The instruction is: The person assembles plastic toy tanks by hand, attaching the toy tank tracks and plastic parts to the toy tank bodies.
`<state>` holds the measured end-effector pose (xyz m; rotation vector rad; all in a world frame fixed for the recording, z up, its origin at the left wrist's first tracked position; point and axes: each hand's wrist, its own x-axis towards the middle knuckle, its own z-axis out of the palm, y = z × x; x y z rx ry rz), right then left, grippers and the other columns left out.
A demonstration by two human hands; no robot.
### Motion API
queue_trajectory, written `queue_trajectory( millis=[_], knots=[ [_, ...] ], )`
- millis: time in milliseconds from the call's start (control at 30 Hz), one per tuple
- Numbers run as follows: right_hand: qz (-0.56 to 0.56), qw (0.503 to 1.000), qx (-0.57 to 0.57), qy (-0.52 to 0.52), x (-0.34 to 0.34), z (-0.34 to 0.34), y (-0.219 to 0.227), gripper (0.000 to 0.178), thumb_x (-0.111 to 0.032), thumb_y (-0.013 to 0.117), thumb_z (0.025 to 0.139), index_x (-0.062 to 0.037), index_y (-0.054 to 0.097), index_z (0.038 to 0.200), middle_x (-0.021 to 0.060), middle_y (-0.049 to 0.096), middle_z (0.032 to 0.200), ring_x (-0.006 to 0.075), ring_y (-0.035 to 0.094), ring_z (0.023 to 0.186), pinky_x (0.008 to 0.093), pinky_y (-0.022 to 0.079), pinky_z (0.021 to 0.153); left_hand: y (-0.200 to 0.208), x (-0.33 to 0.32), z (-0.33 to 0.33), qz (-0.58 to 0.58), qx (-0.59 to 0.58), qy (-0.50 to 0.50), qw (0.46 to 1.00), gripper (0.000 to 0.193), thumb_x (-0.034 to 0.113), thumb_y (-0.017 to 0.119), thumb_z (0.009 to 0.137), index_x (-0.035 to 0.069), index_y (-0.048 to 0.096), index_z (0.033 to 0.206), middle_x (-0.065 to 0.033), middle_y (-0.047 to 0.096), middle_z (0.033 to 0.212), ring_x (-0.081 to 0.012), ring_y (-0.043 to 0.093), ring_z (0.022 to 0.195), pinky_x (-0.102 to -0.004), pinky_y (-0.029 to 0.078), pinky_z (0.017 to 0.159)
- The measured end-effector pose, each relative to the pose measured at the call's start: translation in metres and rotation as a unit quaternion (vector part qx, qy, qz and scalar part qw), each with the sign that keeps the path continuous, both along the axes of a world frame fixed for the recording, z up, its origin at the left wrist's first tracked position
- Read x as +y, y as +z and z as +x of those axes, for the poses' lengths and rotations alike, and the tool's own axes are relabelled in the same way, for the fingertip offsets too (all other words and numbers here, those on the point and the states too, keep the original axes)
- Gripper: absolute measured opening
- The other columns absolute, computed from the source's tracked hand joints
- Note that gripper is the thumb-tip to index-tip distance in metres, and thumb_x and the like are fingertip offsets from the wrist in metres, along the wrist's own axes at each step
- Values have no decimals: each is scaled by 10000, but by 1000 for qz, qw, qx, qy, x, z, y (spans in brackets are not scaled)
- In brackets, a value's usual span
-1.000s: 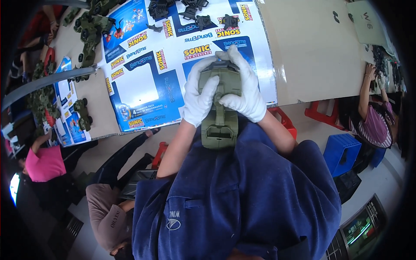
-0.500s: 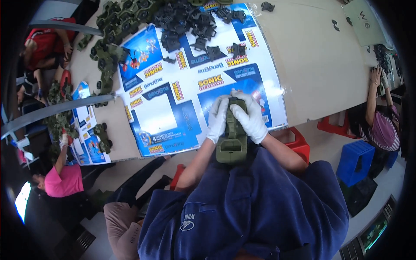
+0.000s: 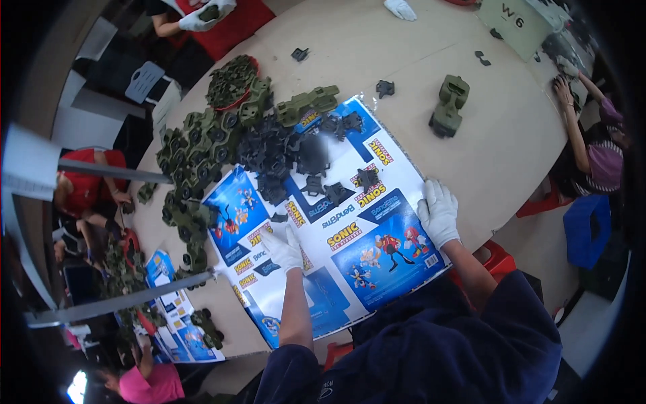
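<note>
- Left hand (image 3: 284, 250), white-gloved: fingers spread loosely, nothing in it that I can see. It's over the printed sheet (image 3: 397, 176), inside its left edge; can't tell if it touches.
- Right hand (image 3: 441, 212), same glove: fingers out fairly straight, thumb apart, no object visible. It's at the sheet's right edge, by the near edge of the bench (image 3: 494, 195); can't tell whether it presses down.
- Nearest part: small black piece (image 3: 278, 217), flat on the sheet just past the left fingertips.
- Black plastic parts (image 3: 269, 151) heap across the sheet's far edge; one loose black bracket (image 3: 368, 178) lies nearer its right edge. A blur hides some of the heap.
- I'd call these light, stiff, snaggy; thin tabs may snap. Pinch one by its thickest wall, clear of the prongs.
- Green vehicle body (image 3: 451, 106) sits alone on the bench, past the sheet's far right corner, out of both hands.
- Reads as rigid, light, hollow plastic, maybe slick under gloves. I'd grip across both long flanks, off the open slot.
</note>
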<state>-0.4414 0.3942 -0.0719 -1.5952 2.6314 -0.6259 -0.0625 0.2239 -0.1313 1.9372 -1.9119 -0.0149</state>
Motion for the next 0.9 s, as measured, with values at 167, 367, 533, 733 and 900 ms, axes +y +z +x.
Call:
queue_trajectory(
  millis=[167,367,533,733,900],
  knots=[
    [-49,987,-148,44,-65,-27,-2,488,-182,618,852,-59,543,1318,163,584,1292,366,561,1158,477,428,972,34,-41,-48,39,216,5,975,967,496,601,927,-86,106,1522,-329,238,1542,-392,268,1448,-379,230,1188],
    [-120,990,-52,-57,-251,-123,-11,633,-446,571,915,-86,450,1422,215,408,1481,422,417,1333,463,369,1093,22,-69,-51,27,407,-21,913,899,533,445,994,-56,40,1538,-290,123,1593,-380,154,1490,-402,151,1214],
    [-49,992,-66,91,-303,-106,-27,647,-571,460,939,-73,554,1341,189,537,1378,372,473,1296,449,373,1084,21,-93,-16,29,356,-23,934,741,448,400,1043,-39,145,1540,-245,210,1589,-325,242,1471,-377,196,1196],
    [-175,921,-257,235,-257,-18,-19,479,-393,569,956,-27,606,1264,199,633,1240,344,582,1182,406,430,1044,24,-155,28,30,279,-12,960,664,441,416,1043,-52,335,1481,-234,385,1513,-321,405,1382,-358,289,1147],
    [-266,941,-197,74,-309,-58,-29,529,-441,586,938,-37,612,1280,210,631,1235,348,586,1186,384,440,1039,16,-213,29,71,313,-71,945,666,465,401,1042,-11,324,1502,-198,391,1522,-296,387,1400,-354,276,1152]
  ],
)
